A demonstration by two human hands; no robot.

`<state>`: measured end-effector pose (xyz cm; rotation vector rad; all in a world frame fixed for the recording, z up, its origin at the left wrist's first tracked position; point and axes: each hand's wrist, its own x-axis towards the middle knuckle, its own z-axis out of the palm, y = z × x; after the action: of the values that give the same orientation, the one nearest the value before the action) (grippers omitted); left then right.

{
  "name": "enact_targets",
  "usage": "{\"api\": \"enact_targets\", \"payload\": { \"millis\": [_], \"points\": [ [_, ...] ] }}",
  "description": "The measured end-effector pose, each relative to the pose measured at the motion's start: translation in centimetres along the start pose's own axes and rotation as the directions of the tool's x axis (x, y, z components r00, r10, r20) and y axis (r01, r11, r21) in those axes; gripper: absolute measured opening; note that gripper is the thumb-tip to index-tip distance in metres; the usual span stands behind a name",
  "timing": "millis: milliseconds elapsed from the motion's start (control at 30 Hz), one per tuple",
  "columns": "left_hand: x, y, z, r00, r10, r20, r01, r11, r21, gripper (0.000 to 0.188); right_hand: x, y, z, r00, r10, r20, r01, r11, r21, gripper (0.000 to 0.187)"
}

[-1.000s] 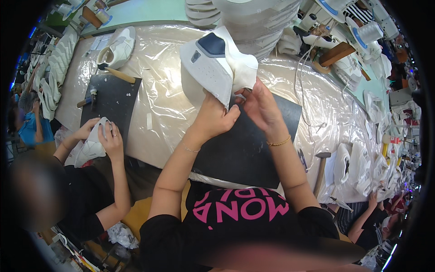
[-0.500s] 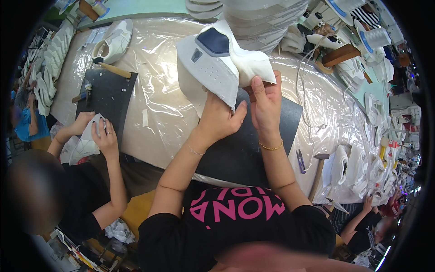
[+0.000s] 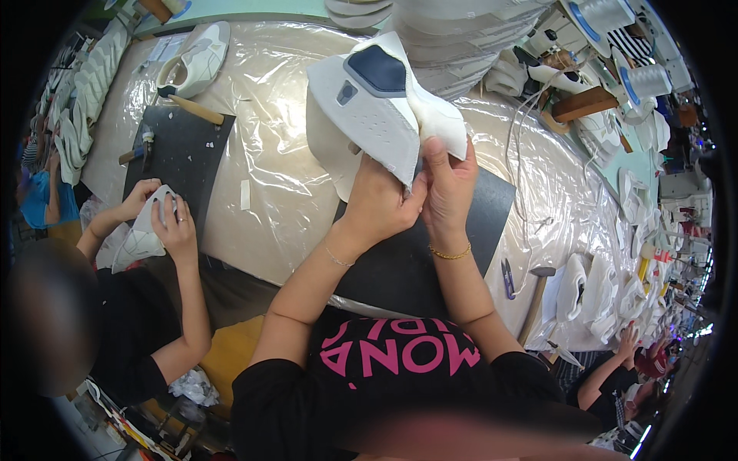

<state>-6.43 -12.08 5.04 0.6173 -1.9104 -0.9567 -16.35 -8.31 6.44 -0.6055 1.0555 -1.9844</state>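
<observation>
A light grey and white shoe upper [image 3: 367, 123] with a dark blue panel is held up over the table. My left hand [image 3: 383, 201] grips its lower edge, with part of the fingers hidden behind it. Close beside it, my right hand [image 3: 448, 180] pinches the padded white collar part between thumb and fingers. The two hands nearly meet at the upper's lower corner. Below them a black mat [image 3: 400, 265] lies on the plastic-covered table.
A hammer [image 3: 536, 300] and purple thread snips [image 3: 508, 278] lie at the right. Stacked white pieces [image 3: 453, 46] and thread spools [image 3: 649, 81] stand at the back. On the left, a co-worker's hands [image 3: 173, 223] hold a white upper near another black mat [image 3: 184, 161].
My right hand has moved slightly down and left, nearer my left hand, folding the collar part inward. The upper has shifted a little to the right.
</observation>
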Motion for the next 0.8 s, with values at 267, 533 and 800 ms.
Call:
{"api": "enact_targets", "payload": {
  "millis": [267,533,800],
  "points": [
    [0.7,3.4,-2.1,0.974,-0.225,-0.028,0.214,0.954,-0.21,0.04,2.9,-1.7,1.4,0.967,-0.239,0.087,0.254,0.877,-0.408,0.021],
    [7.0,6.3,-8.8,0.848,-0.529,-0.042,0.43,0.732,-0.528,0.039,8.3,-6.5,8.1,0.854,-0.384,0.351,0.518,0.696,-0.498,0.026],
    [9.1,5.5,-8.7,0.825,-0.563,0.054,0.408,0.526,-0.746,0.045,10.4,-7.0,9.5,0.902,-0.248,0.354,0.432,0.507,-0.746,0.028]
  ]
}}
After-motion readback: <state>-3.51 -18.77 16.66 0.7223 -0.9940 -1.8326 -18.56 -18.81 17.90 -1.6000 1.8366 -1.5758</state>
